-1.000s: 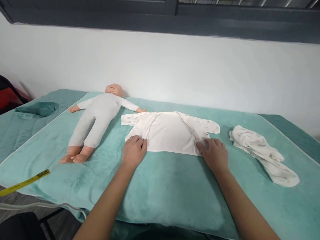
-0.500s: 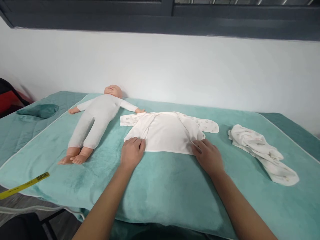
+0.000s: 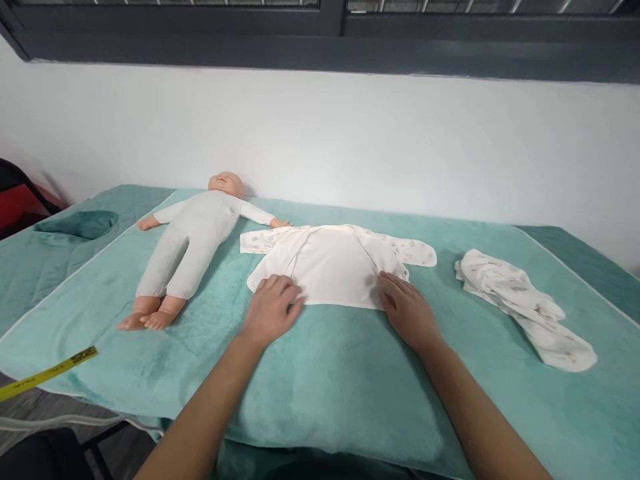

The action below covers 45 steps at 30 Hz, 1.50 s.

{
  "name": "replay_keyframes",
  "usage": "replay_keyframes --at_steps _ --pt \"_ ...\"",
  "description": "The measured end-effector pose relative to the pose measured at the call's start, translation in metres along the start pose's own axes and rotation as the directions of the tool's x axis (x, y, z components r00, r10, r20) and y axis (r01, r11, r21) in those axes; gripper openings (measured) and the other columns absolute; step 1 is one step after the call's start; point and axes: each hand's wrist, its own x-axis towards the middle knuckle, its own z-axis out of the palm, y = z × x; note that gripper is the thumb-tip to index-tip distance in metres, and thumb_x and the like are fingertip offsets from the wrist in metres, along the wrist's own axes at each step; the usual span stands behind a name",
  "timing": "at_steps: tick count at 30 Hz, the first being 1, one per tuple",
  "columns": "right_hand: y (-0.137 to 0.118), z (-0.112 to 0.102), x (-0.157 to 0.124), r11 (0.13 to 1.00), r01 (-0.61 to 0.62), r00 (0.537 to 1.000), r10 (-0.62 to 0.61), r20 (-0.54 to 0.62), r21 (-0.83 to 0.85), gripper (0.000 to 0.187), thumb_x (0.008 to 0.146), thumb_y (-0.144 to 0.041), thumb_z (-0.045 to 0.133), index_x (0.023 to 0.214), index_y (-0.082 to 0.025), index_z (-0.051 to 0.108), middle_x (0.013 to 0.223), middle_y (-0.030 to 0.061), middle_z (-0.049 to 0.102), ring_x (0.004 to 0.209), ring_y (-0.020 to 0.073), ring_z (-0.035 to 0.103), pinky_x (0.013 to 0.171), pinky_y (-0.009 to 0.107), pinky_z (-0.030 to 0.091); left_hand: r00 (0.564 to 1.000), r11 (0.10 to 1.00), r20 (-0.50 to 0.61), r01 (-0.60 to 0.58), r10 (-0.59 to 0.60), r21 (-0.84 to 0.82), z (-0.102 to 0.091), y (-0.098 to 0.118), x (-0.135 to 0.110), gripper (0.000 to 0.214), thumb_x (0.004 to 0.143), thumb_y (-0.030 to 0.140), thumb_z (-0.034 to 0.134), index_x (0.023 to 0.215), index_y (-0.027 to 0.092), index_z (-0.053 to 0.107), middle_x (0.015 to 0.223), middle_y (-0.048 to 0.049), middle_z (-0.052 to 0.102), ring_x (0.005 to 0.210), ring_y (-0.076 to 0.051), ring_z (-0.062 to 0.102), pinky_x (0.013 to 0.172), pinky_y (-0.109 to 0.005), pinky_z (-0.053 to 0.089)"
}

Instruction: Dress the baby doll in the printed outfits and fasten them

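Note:
A white baby shirt (image 3: 335, 263) lies spread on the green bed cover, its patterned sleeves stretched out to both sides. My left hand (image 3: 273, 308) rests over its lower left corner, fingers loosely bent and thumb apart. On the lower right corner lies my right hand (image 3: 407, 308), fingers extended over the cloth. Neither hand grips the fabric. To the left, a baby doll (image 3: 200, 223) in a white body lies on its back, one hand close to the shirt's left sleeve.
A crumpled patterned white garment (image 3: 525, 303) lies at the right. A yellow strip (image 3: 47, 375) with black marks crosses the front left edge of the green cover (image 3: 340, 387). A white wall (image 3: 320, 140) runs behind. A red and black item (image 3: 23, 200) is at far left.
My left hand has shifted slightly right, its thumb parting from the fingers. My right hand has let go of the shirt's edge, its fingers now straighter on the cloth.

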Motion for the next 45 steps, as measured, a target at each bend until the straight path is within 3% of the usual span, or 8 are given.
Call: replay_keyframes --at_steps 2,4,7,11,13,27,37,45 --pt "0.002 -0.001 -0.001 1.0 -0.024 0.999 0.024 -0.029 0.013 0.042 0.095 -0.021 0.042 0.133 -0.02 0.058 0.137 0.0088 0.062 0.125 0.0259 0.057 0.102 0.043 0.047 0.981 0.981 0.075 -0.173 0.18 -0.089 -0.002 0.003 -0.001 0.02 0.094 0.034 0.054 0.105 0.022 0.067 0.11 -0.0065 0.066 0.104 -0.023 0.057 0.087 -0.038 0.041" --pt "0.001 -0.004 -0.003 1.0 -0.029 0.998 0.03 -0.054 0.011 0.042 0.094 -0.019 0.042 0.132 -0.02 0.059 0.136 0.0096 0.063 0.124 0.0261 0.057 0.101 0.043 0.047 0.965 0.968 0.115 -0.224 0.237 -0.11 -0.002 0.005 0.0 0.021 0.094 0.03 0.053 0.11 0.022 0.065 0.113 -0.0066 0.065 0.109 -0.023 0.056 0.089 -0.038 0.041" --pt "-0.003 -0.01 -0.004 1.0 0.014 0.997 -0.016 -0.073 -0.019 0.03 0.095 -0.024 0.048 0.12 -0.021 0.065 0.133 0.01 0.064 0.121 0.028 0.058 0.101 0.045 0.044 0.969 0.977 0.133 -0.203 0.21 -0.064 0.001 0.006 0.001 0.024 0.097 0.022 0.046 0.111 0.021 0.065 0.108 -0.0069 0.066 0.105 -0.022 0.056 0.086 -0.038 0.042" --pt "-0.012 -0.017 -0.005 0.966 0.252 0.966 -0.255 0.033 0.061 0.019 0.093 -0.039 0.06 0.102 -0.026 0.069 0.123 0.0068 0.068 0.115 0.0254 0.059 0.106 0.047 0.038 0.975 0.984 0.131 -0.177 0.177 -0.014 0.003 0.006 0.001 0.023 0.098 0.021 0.044 0.103 0.02 0.067 0.099 -0.0062 0.067 0.097 -0.021 0.056 0.082 -0.036 0.041" --pt "-0.015 -0.018 -0.004 0.949 0.296 0.951 -0.303 0.056 0.105 0.018 0.094 -0.039 0.059 0.1 -0.025 0.069 0.116 0.0054 0.071 0.108 0.0223 0.061 0.104 0.044 0.038 0.978 0.987 0.135 -0.159 0.156 0.012 0.003 0.006 0.001 0.022 0.098 0.019 0.044 0.101 0.019 0.066 0.098 -0.0059 0.066 0.095 -0.021 0.055 0.081 -0.036 0.041" --pt "-0.02 -0.019 -0.006 0.962 0.251 0.965 -0.258 0.057 0.103 0.019 0.099 -0.023 0.047 0.088 -0.02 0.062 0.094 0.0071 0.07 0.092 0.0212 0.061 0.084 0.035 0.042 0.975 0.991 0.192 -0.125 0.113 0.053 -0.001 0.01 0.003 0.02 0.094 0.016 0.041 0.091 0.017 0.061 0.092 -0.0089 0.064 0.085 -0.024 0.053 0.079 -0.039 0.041" --pt "-0.023 -0.022 -0.007 0.952 0.284 0.954 -0.292 0.065 0.117 0.021 0.098 -0.025 0.047 0.087 -0.02 0.064 0.094 0.0071 0.07 0.09 0.0198 0.062 0.082 0.034 0.042 0.976 0.99 0.184 -0.131 0.12 0.05 -0.002 0.009 0.003 0.014 0.089 0.019 0.046 0.082 0.019 0.058 0.085 -0.0072 0.062 0.082 -0.023 0.053 0.079 -0.04 0.041" --pt "-0.022 -0.022 -0.006 0.961 0.264 0.961 -0.269 0.058 0.084 0.023 0.1 -0.027 0.047 0.088 -0.02 0.065 0.095 0.0065 0.071 0.091 0.0192 0.062 0.082 0.034 0.042 0.979 0.99 0.157 -0.136 0.129 0.036 0.0 0.009 0.001 0.02 0.093 0.023 0.043 0.086 0.019 0.061 0.086 -0.0068 0.061 0.083 -0.022 0.053 0.077 -0.037 0.041"
